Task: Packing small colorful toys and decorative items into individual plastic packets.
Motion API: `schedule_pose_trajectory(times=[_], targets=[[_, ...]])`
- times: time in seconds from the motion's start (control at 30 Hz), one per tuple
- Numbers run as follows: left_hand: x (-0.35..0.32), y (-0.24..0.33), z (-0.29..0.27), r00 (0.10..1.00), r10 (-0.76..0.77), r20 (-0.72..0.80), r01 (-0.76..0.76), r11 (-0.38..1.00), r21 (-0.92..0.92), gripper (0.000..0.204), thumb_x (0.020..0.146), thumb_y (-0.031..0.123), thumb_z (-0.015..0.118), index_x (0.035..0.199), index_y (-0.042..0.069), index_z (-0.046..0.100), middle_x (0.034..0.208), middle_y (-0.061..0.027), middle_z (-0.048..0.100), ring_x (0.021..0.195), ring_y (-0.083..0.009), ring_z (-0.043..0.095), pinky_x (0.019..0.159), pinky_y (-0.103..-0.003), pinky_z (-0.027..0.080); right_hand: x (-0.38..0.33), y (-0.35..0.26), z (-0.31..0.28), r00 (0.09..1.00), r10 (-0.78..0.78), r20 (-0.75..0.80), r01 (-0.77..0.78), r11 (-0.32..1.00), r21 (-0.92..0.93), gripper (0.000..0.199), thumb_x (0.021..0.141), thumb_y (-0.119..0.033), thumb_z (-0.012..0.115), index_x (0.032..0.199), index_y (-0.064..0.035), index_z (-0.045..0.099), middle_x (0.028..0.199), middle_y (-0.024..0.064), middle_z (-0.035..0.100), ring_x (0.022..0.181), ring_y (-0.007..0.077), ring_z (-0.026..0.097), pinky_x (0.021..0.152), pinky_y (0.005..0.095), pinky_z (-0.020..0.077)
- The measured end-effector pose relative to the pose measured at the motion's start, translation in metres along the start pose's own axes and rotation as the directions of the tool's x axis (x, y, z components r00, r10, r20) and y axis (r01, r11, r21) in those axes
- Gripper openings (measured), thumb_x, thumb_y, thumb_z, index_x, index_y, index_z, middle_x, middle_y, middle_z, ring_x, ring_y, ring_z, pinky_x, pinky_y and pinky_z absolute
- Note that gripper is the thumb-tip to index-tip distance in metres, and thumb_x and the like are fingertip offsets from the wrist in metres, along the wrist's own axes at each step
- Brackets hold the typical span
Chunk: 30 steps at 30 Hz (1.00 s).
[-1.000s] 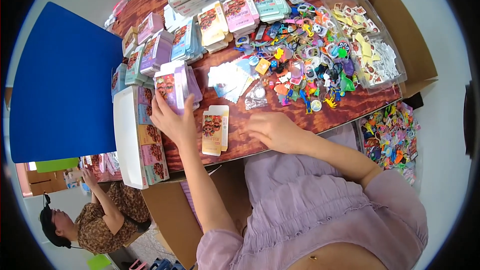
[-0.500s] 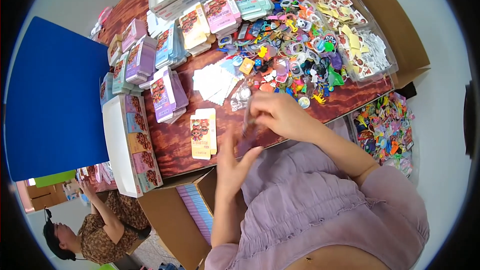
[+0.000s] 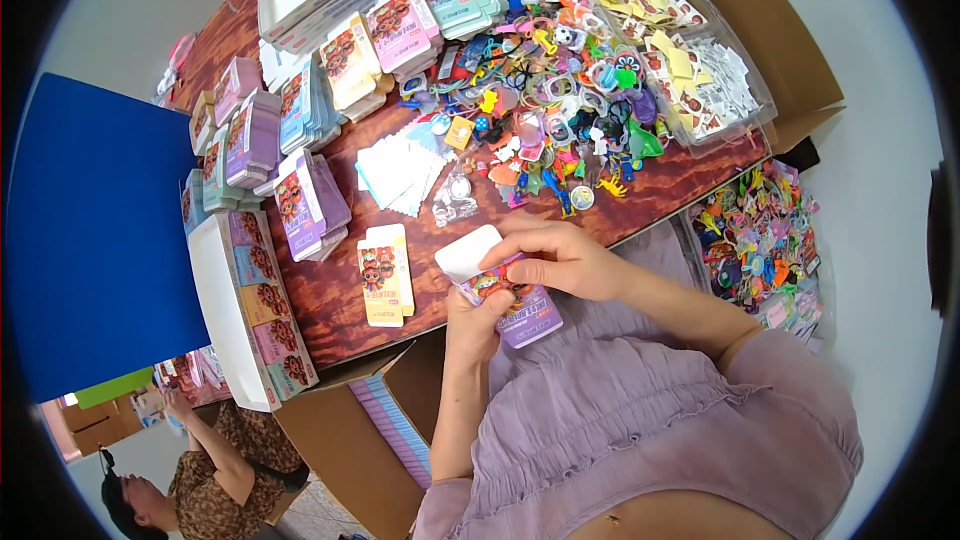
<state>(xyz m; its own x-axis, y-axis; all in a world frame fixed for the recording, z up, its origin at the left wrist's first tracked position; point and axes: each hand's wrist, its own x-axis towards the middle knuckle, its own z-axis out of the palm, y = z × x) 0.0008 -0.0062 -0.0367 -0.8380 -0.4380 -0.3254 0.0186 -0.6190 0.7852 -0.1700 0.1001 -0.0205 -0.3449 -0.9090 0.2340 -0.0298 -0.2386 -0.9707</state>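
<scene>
Just off the table's near edge, a small purple printed box (image 3: 533,322) is held between both hands, its white inner flap (image 3: 466,253) raised. My left hand (image 3: 474,328) grips the box's left side with the thumb across its printed front. Fingers of my right hand (image 3: 565,258) close on the top of the box beside the flap, the thumb pressed to the front. Whether anything lies inside the box cannot be seen. To the left on the table lies a flat yellow box (image 3: 383,275). Beyond the hands are white paper sheets (image 3: 400,170) and small clear packets (image 3: 455,202).
A heap of small colourful toys (image 3: 560,110) spreads across the table. Stacked flat boxes (image 3: 312,205) stand to the left, by a white display tray (image 3: 235,310). A clear bin (image 3: 715,90) holds cards. Below are an open carton (image 3: 350,440) and more toys (image 3: 755,250). Another person (image 3: 215,470) sits far left.
My hands have come together on the purple box, which was blurred and edge-on in the right hand before. Its white flap now shows. The whole view has shifted slightly.
</scene>
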Motion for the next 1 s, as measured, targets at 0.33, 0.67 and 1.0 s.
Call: schedule_pose_trajectory(times=[0.33, 0.67, 1.0], targets=[[-0.012, -0.001, 0.04, 0.919, 0.342, -0.198, -0.189, 0.821, 0.539, 0.047, 0.093, -0.004, 0.06, 0.138, -0.003, 0.046, 0.114, -0.0107, 0.064, 0.097, -0.0148, 0.065, 0.085, -0.027, 0.052, -0.004, -0.001, 0.007, 0.902, 0.234, -0.363, -0.123, 0.945, 0.304, 0.011, 0.089, 0.0, 0.067, 0.1, -0.0005, 0.065, 0.097, 0.0034, 0.063, 0.09, 0.0081, 0.061, 0.076, 0.0241, 0.0494], [-0.011, 0.02, 0.022, 0.967, 0.246, -0.071, -0.167, 0.813, 0.557, 0.044, 0.089, -0.01, 0.063, 0.13, -0.001, 0.048, 0.108, -0.0081, 0.061, 0.092, -0.0145, 0.066, 0.079, -0.026, 0.055, 0.003, -0.003, -0.003, 0.962, 0.233, -0.145, -0.179, 0.933, 0.312, 0.019, 0.09, 0.0, 0.065, 0.109, -0.0001, 0.064, 0.092, 0.0015, 0.06, 0.088, 0.0069, 0.058, 0.076, 0.0226, 0.0471], [-0.01, 0.024, 0.024, 0.981, 0.178, -0.08, -0.087, 0.764, 0.639, 0.068, 0.085, -0.016, 0.062, 0.142, 0.005, 0.032, 0.114, -0.0161, 0.061, 0.095, -0.0202, 0.068, 0.08, -0.028, 0.056, 0.002, 0.012, -0.001, 0.95, 0.312, -0.031, -0.307, 0.945, 0.111, 0.008, 0.087, -0.003, 0.07, 0.088, -0.0006, 0.063, 0.093, 0.0025, 0.065, 0.085, 0.0057, 0.059, 0.072, 0.0222, 0.0479]])
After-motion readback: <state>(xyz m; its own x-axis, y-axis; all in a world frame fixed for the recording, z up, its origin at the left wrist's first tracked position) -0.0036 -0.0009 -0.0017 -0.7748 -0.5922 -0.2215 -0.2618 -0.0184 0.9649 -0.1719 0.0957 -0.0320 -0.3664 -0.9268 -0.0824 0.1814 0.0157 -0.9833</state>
